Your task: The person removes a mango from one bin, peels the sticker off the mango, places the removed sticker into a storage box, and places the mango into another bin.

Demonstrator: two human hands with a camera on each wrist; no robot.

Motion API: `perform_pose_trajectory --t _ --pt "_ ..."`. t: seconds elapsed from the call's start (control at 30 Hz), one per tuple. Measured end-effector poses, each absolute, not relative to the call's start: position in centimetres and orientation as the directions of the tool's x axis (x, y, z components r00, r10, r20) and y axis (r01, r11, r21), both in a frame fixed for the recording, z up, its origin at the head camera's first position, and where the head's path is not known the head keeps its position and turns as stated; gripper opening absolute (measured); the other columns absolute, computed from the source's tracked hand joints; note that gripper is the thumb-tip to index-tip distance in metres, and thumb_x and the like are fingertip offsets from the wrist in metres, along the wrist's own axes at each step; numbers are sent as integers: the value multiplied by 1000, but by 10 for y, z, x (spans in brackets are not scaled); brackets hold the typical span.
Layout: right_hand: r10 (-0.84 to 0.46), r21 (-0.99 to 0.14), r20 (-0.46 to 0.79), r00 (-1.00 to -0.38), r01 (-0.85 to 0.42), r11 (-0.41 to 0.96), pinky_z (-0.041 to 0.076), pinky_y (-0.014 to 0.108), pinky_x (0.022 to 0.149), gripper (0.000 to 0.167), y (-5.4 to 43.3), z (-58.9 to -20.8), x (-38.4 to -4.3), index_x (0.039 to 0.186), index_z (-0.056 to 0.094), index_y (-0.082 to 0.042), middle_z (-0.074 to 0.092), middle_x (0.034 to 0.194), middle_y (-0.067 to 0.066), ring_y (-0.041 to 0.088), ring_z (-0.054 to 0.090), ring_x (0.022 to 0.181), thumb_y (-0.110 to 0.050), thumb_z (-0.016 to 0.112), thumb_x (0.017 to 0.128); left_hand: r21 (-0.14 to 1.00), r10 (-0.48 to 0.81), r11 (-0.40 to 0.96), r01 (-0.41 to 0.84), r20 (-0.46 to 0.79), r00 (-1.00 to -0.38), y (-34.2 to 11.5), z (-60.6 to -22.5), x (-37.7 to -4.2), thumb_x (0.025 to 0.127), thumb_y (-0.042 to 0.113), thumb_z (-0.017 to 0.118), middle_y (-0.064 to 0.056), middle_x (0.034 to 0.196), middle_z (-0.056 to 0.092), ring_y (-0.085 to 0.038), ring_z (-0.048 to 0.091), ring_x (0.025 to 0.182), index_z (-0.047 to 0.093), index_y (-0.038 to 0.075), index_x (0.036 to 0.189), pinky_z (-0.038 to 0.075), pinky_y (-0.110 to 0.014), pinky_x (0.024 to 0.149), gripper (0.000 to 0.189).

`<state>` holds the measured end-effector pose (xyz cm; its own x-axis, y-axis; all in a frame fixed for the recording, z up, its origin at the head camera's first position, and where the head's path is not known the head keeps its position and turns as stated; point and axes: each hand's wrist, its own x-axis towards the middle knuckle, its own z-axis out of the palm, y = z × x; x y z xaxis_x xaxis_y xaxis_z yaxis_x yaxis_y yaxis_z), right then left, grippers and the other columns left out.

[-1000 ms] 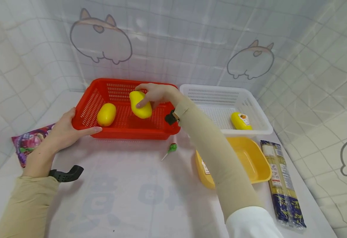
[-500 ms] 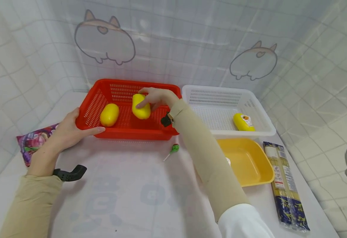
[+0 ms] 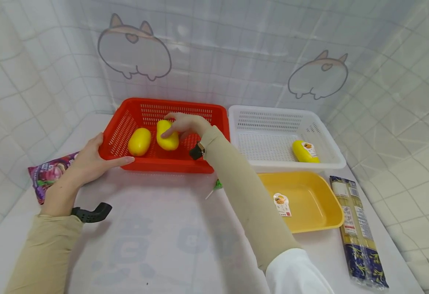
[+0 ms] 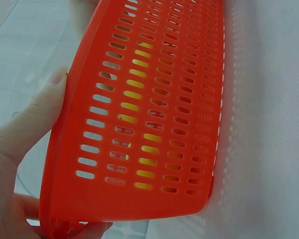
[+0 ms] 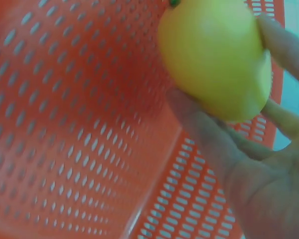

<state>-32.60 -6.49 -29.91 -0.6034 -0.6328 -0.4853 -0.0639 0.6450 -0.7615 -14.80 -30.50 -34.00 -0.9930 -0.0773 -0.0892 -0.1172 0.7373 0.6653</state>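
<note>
My right hand (image 3: 186, 123) holds a yellow mango (image 3: 167, 136) by its sides, inside the red basket (image 3: 174, 165). In the right wrist view, thumb and fingers wrap the same mango (image 5: 214, 59), and a bit of green shows at its top. Just left of it in the basket lies a second yellow mango (image 3: 139, 142). My left hand (image 3: 91, 161) grips the basket's front left corner, thumb along the front rim. Seen from the left wrist, the thumb presses the rim and fingertips curl under the corner; yellow shows through the slots of the basket wall (image 4: 124, 199).
A white basket (image 3: 287, 165) stands to the right, holding a yellow fruit with a sticker (image 3: 304, 152). In front is a yellow tray (image 3: 310, 200), partly behind my right arm. Noodle packs (image 3: 359, 232) lie at far right, a green lollipop (image 3: 218, 184) before the baskets, a purple bag (image 3: 50, 173) at left.
The held mango has moved lower and left within the red basket, closer to the second mango. My left hand keeps its hold on the basket corner. The view has shifted slightly.
</note>
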Motion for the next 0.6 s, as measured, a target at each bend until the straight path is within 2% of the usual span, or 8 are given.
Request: perform_pose_trajectory --t 0.3,0.6 --pt "-595 -700 -525 -609 -89 709 50 32 104 85 -73 -313 -326 159 24 -25 27 159 0 20 53 121 -32 74 90 679 -74 726 -110 -83 -994 -302 -339 -146 83 65 69 -32 153 25 -50 37 128 1 9 161 47 -68 95 118" --pt "-603 -723 -522 -603 -63 688 48 37 107 85 -77 -319 -325 160 19 -22 28 159 3 22 52 121 -29 71 93 682 -72 724 -107 -80 -994 -301 -337 -145 81 67 69 -31 153 25 -49 36 129 1 11 161 47 -68 95 119"
